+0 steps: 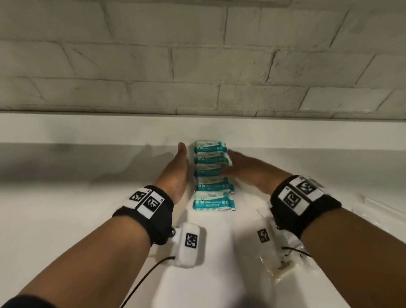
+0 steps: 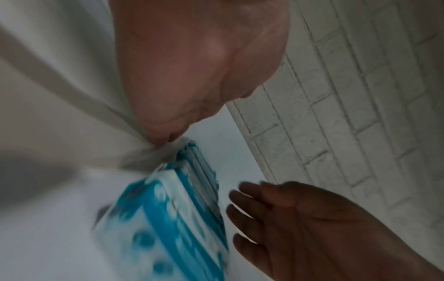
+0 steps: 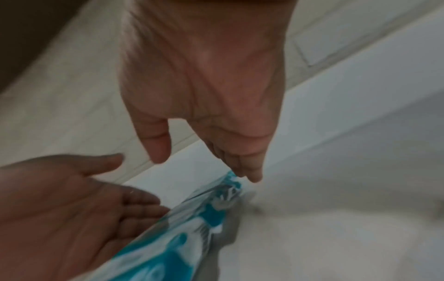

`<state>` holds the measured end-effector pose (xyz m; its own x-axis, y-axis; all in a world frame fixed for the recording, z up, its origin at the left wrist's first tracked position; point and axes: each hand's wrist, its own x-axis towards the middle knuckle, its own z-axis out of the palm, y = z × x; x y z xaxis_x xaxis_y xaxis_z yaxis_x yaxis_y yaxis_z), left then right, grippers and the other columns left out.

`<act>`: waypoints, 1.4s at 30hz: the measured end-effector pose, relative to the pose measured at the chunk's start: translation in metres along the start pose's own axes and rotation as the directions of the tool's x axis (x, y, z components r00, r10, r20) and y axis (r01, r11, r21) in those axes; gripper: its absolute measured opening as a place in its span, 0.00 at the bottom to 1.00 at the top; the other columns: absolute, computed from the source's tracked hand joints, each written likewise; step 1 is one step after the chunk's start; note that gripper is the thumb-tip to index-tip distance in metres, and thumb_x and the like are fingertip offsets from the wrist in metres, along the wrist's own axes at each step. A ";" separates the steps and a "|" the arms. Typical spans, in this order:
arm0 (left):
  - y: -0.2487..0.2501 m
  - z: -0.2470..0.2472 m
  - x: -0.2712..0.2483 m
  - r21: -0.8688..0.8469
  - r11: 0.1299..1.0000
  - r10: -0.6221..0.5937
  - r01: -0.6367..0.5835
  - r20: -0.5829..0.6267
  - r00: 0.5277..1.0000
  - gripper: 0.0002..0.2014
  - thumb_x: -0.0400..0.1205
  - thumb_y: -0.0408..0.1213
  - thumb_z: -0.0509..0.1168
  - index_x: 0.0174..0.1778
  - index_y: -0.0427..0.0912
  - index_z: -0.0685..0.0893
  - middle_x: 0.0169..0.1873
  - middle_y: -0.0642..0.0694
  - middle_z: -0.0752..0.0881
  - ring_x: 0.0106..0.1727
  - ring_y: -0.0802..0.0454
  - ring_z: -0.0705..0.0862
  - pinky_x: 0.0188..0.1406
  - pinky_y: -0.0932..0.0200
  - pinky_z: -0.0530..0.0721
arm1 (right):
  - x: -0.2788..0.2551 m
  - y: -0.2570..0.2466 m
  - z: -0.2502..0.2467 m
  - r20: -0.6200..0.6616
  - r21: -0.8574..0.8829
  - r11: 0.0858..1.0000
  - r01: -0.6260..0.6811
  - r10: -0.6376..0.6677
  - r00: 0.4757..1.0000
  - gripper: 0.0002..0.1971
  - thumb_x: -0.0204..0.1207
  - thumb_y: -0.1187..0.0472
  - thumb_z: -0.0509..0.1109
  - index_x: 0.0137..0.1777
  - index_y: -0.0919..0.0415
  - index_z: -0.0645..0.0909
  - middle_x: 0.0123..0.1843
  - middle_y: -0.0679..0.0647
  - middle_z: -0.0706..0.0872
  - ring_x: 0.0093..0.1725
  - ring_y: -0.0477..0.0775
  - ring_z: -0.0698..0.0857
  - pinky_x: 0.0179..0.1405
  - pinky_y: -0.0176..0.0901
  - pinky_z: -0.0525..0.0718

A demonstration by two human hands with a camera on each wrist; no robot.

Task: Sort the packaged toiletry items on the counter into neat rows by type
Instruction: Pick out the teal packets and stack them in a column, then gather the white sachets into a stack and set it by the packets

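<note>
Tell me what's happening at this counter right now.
A person is squaring up a row of teal mini wipes packs on the white counter, running toward the brick wall. The left hand stands flat, fingers straight, along the row's left side; the right hand lies flat against its right side. Neither grips a pack. Clear-wrapped items lie nearer, under the right forearm.

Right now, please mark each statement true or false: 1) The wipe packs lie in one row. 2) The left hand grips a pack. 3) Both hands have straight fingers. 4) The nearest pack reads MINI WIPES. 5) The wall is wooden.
1) True: the wipe packs form one row on the counter.
2) False: the left hand is flat beside the row.
3) True, also the right hand.
4) True: nearest pack.
5) False: white brick wall.
</note>
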<state>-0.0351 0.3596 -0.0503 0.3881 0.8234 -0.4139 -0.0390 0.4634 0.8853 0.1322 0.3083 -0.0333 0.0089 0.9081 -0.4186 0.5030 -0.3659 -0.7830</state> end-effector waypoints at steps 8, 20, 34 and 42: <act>0.012 0.002 0.030 0.050 0.998 -0.048 0.045 0.067 0.997 0.37 0.83 0.67 0.40 0.52 0.43 0.86 0.47 0.40 0.92 0.53 0.46 0.90 0.71 0.46 0.76 | 0.035 -0.008 -0.009 -0.010 0.071 0.997 -0.031 0.032 0.999 0.22 0.78 0.78 0.59 0.72 0.68 0.71 0.61 0.59 0.82 0.59 0.54 0.83 0.59 0.35 0.83; 0.013 -0.014 0.016 0.271 0.959 -0.066 0.083 -0.072 0.995 0.42 0.79 0.71 0.43 0.84 0.46 0.58 0.83 0.51 0.59 0.83 0.53 0.58 0.82 0.53 0.53 | -0.078 0.042 -0.091 -0.055 -0.628 0.760 -0.171 0.175 0.983 0.27 0.81 0.57 0.65 0.79 0.43 0.67 0.82 0.47 0.66 0.79 0.53 0.67 0.75 0.43 0.63; -0.049 0.146 -0.101 0.917 -0.025 -0.160 -0.399 0.390 0.907 0.28 0.87 0.44 0.55 0.84 0.46 0.56 0.84 0.43 0.56 0.84 0.46 0.56 0.81 0.53 0.55 | -0.251 0.146 -0.056 0.154 -0.673 0.739 0.019 0.115 0.981 0.27 0.77 0.58 0.71 0.75 0.40 0.73 0.86 0.40 0.49 0.81 0.42 0.60 0.76 0.37 0.62; -0.088 0.158 -0.151 0.921 -0.092 -0.124 -0.379 0.367 0.922 0.21 0.81 0.44 0.62 0.71 0.47 0.75 0.66 0.46 0.79 0.65 0.43 0.78 0.65 0.51 0.76 | -0.308 0.205 -0.109 -0.074 -0.599 0.798 -0.067 0.028 0.997 0.19 0.78 0.64 0.67 0.59 0.38 0.85 0.83 0.38 0.60 0.79 0.41 0.65 0.77 0.40 0.67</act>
<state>0.0549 0.1428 -0.0321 0.7003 0.5815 -0.4140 0.7047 -0.6558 0.2709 0.3268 -0.0241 -0.0152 0.0874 0.9101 -0.4050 0.9186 -0.2309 -0.3208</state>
